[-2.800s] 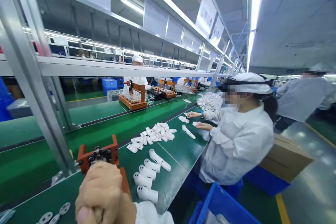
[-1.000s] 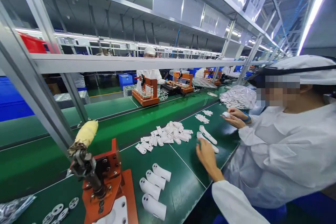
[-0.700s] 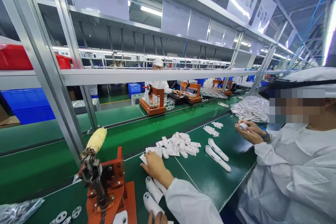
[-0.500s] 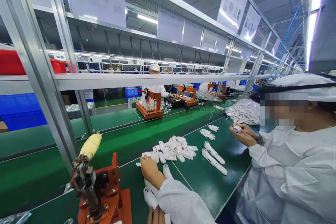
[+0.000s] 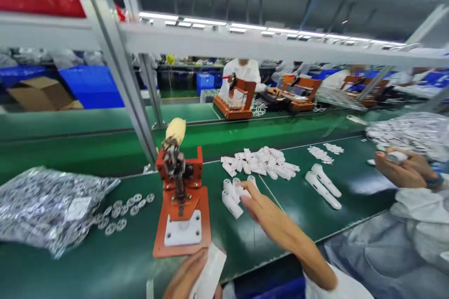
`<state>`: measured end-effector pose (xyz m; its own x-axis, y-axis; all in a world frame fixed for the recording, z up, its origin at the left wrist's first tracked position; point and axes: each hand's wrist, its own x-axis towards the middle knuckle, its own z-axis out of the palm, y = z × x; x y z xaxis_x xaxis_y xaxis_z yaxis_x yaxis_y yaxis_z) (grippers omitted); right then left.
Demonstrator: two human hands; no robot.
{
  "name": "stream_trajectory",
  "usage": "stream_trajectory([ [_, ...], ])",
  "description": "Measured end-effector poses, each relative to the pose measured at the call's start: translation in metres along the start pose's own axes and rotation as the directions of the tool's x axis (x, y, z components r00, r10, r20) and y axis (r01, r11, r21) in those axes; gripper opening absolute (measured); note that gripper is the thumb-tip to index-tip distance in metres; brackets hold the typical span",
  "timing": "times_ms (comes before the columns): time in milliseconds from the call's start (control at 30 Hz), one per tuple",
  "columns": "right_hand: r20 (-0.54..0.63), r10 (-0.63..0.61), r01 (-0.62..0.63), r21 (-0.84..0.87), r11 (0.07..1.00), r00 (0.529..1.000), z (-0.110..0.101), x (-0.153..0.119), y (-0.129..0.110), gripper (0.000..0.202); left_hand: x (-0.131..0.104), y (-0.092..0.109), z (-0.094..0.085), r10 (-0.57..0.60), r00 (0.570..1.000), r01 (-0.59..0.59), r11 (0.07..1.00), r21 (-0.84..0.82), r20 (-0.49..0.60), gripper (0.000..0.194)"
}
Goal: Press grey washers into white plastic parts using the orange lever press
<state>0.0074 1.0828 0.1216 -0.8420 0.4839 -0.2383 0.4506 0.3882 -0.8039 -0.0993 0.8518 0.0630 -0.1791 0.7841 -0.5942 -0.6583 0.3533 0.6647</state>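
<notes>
My left hand (image 5: 187, 273), low in the view, is closed around a white plastic housing (image 5: 209, 272). My right hand (image 5: 263, 210) reaches over the bench with thumb and index finger apart, at a small group of white housings (image 5: 231, 204). Whether its fingertips touch one of them I cannot tell. Behind that group lies a heap of smaller white plastic parts (image 5: 261, 162). To the left of my hands stands an orange hand press (image 5: 182, 196) with a yellow-wrapped lever and a white fixture plate (image 5: 183, 229) at its base.
Loose metallic rings (image 5: 121, 210) lie beside a plastic bag (image 5: 45, 205) on the left. Two long white housings (image 5: 322, 189) and small white bits (image 5: 321, 154) are further right. A co-worker's hands (image 5: 403, 168) hold a white part. A metal upright (image 5: 119, 65) rises behind the press.
My view has turned down and to the left, bringing the bag and rings into sight. My right hand has drawn back from the heap to the nearer housings. The housing in my left hand now shows.
</notes>
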Motion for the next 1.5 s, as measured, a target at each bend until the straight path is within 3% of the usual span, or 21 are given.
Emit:
stream_trajectory([
  [67,0.095,-0.002,-0.01,0.12,0.993,0.995,0.003,-0.034,-0.01,0.048,-0.015,0.005,0.002,-0.091,0.995,0.098,0.983,-0.153,0.051,0.071],
  [167,0.241,-0.082,0.053,0.124,0.991,0.967,0.01,-0.058,-0.025,0.043,-0.025,0.012,0.002,-0.182,0.969,0.222,0.938,-0.267,0.165,0.056],
  [267,0.373,-0.136,0.097,0.121,0.988,0.918,0.016,-0.058,-0.032,0.038,-0.029,0.018,0.0,-0.227,0.95,0.284,0.915,-0.287,0.215,0.055],
  [400,0.463,-0.083,0.034,0.112,0.993,0.883,0.021,-0.048,-0.034,0.029,-0.035,0.024,0.0,-0.254,0.926,0.328,0.908,-0.261,0.279,0.057],
  [567,0.475,-0.089,0.07,0.057,0.996,0.876,0.024,-0.041,-0.039,0.018,-0.041,0.029,-0.001,-0.252,0.917,0.334,0.909,-0.25,0.309,0.048],
  [867,0.507,-0.085,0.074,0.041,0.996,0.858,0.024,-0.041,-0.042,0.029,-0.043,0.032,-0.003,-0.299,0.909,0.362,0.913,-0.19,0.291,0.049],
  [1033,0.579,-0.157,0.116,0.107,0.988,0.8,0.023,-0.038,-0.045,0.025,-0.044,0.03,-0.003,-0.322,0.898,0.374,0.918,-0.133,0.301,0.055],
  [1233,0.575,-0.215,0.093,0.233,0.968,0.789,0.022,-0.037,-0.043,0.032,-0.042,0.03,-0.005,-0.323,0.879,0.39,0.91,-0.14,0.352,0.058],
  [1500,0.494,-0.158,0.133,0.086,0.987,0.855,0.019,-0.044,-0.053,0.03,-0.048,0.031,-0.006,-0.331,0.889,0.387,0.913,-0.129,0.317,0.052],
])
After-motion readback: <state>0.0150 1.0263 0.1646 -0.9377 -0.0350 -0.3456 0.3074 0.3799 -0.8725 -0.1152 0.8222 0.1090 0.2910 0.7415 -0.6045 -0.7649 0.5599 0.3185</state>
